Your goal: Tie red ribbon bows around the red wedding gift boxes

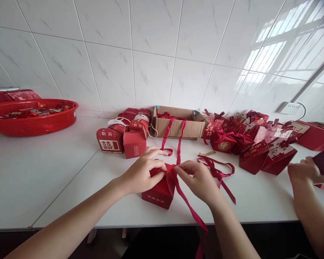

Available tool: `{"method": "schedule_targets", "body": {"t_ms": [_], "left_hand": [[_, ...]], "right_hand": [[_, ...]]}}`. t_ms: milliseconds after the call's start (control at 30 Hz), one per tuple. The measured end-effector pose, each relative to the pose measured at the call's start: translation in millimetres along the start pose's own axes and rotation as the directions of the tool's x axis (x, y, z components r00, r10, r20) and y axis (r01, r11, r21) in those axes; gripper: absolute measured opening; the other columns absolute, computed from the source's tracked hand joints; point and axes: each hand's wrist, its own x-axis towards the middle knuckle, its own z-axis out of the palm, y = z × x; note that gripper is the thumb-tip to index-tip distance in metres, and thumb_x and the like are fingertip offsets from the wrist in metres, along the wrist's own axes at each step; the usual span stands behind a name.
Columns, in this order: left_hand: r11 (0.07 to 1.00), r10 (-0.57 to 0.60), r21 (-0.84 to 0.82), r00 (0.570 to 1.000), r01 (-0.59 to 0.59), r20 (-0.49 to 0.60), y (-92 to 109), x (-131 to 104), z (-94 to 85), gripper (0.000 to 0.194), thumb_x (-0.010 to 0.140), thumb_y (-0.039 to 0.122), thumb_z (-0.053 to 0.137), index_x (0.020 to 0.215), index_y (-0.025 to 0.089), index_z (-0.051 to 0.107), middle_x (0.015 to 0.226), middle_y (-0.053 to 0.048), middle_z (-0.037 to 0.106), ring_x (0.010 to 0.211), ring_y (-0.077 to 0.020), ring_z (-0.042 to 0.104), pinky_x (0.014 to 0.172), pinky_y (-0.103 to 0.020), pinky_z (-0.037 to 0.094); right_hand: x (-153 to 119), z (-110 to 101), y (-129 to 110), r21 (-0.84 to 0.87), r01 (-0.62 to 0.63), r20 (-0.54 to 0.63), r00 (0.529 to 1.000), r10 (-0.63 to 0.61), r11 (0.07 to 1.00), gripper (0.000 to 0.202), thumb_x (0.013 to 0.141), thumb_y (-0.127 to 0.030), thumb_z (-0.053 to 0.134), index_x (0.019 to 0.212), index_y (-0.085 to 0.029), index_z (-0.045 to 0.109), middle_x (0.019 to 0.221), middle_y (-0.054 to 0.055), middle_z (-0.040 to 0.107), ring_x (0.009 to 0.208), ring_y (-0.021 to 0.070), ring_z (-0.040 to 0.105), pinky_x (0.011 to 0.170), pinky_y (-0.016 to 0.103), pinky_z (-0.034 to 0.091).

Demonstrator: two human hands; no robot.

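A small red gift box (159, 192) with pale lettering on its front stands near the table's front edge. My left hand (148, 171) is at the box's top left, its thumb and index finger pinched on the top flap. On the other side, my right hand (196, 176) pinches the dark red ribbon at the top of the box. That ribbon (190, 207) runs down over the table edge. Two ribbon strands (180, 144) reach up from behind the box to an open cardboard box (178, 128) by the wall.
Finished red boxes (224, 142) crowd the back right; others (110, 140) stand back left. A red basket (43, 126) of sweets is far left. Loose ribbon (221, 174) lies right of my right hand. Another person's hand (305, 171) holds something at far right.
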Motion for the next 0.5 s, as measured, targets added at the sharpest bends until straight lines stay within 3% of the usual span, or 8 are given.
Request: {"method": "schedule_targets", "body": {"t_ms": [100,300,400,500], "left_hand": [[0.999,0.016,0.046,0.998,-0.013,-0.062,0.1,-0.8,0.1,0.015,0.079,0.014,0.057,0.075,0.022,0.069,0.121,-0.005,0.060,0.124,-0.0273,0.044,0.100,-0.045,0.042],[0.993,0.044,0.117,0.987,-0.026,-0.152,3.3,1.0,-2.0,0.016,0.078,0.016,0.058,0.073,0.023,0.072,0.108,-0.006,0.065,0.112,-0.0266,0.051,0.095,-0.044,0.046],[0.986,0.079,0.161,0.979,-0.049,-0.187,7.6,4.7,-7.9,0.017,0.077,0.015,0.059,0.072,0.023,0.073,0.105,-0.005,0.066,0.110,-0.0262,0.051,0.094,-0.044,0.046],[0.983,0.108,0.171,0.963,-0.067,-0.245,10.8,7.3,-15.2,0.017,0.078,0.016,0.058,0.074,0.023,0.073,0.102,-0.005,0.066,0.108,-0.0247,0.053,0.094,-0.043,0.047]], "right_hand": [[0.2,2.6,4.2,0.019,0.003,0.021,1.000,-0.003,1.000,0.019,0.080,-0.034,0.060,0.081,-0.020,0.073,0.084,0.006,0.072,0.077,0.0207,0.065,0.072,0.032,0.051],[6.5,8.4,9.0,0.060,0.130,-0.101,0.987,-0.124,0.990,0.026,0.086,-0.036,0.053,0.102,-0.022,0.067,0.109,0.008,0.067,0.098,0.0222,0.062,0.085,0.037,0.049],[13.6,9.5,4.9,0.170,0.131,-0.005,0.991,-0.132,0.977,0.033,0.090,-0.041,0.049,0.111,-0.022,0.064,0.116,0.008,0.066,0.111,0.0220,0.059,0.096,0.038,0.044],[19.3,9.5,-2.1,0.226,0.103,0.078,0.989,-0.124,0.969,0.039,0.089,-0.046,0.050,0.117,-0.022,0.062,0.117,0.008,0.066,0.112,0.0228,0.058,0.096,0.037,0.045]]}}
